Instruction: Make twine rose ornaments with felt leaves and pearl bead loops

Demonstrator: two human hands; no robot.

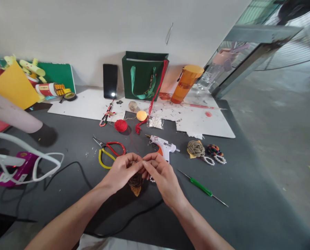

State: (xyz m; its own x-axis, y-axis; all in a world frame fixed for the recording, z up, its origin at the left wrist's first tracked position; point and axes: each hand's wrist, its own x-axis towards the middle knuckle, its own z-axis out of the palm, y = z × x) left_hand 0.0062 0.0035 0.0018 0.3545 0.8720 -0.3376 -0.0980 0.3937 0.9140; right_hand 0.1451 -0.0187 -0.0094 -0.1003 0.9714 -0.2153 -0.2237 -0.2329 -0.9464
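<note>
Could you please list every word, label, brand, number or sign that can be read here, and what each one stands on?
No text reads clearly enough to quote.
Green paper bag: gold letters running up the front, too blurred and partly covered by the ribbon handle.
Red and white roll: a small mark on its wrapper, too small to read.
Purple object: pale markings, too blurred to read.

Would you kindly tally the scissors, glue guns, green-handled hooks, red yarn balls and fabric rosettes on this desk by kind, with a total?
Scissors: 1
Glue gun: 1
Green-handled hook: 1
Red yarn ball: 1
Rosettes: 3 (beige one, multicoloured one, partly hidden brown one)
Total: 7
</note>
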